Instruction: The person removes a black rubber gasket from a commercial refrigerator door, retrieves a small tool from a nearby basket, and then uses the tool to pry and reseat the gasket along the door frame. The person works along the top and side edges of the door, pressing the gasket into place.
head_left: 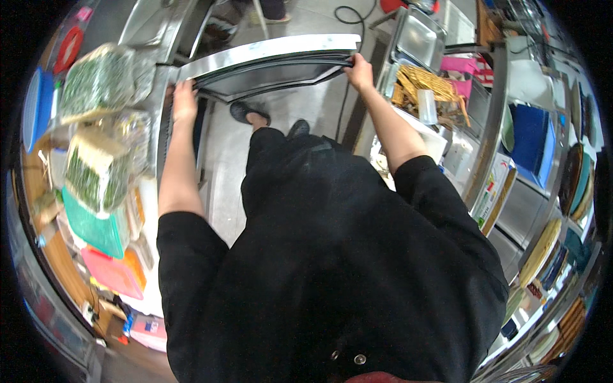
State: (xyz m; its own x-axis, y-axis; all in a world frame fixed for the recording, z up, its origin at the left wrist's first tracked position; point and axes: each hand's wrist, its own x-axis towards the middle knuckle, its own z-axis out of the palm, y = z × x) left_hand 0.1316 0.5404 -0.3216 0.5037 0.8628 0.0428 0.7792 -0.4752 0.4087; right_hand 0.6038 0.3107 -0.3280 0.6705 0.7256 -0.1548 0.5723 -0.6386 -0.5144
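A steel fridge door (268, 48) with a black rubber gasket (274, 62) stands swung out from the counter on the left, across the aisle in front of me. My right hand (361, 73) is closed around the door's right end, at the corner of the gasket. At the other end, my left hand (185, 101) has its fingers curled at the door's left corner, close against the counter edge. What lies under those fingers is partly hidden. The door's dark inner panel (262, 83) faces me.
Wrapped bundles of green leaves (97, 82), a green tub (96, 220) and a pink container (115, 271) crowd the left counter. On the right are a steel tray (420, 39), a heap of yellow sticks (424, 83) and a blue bin (531, 143). A black cable (348, 9) trails over the floor.
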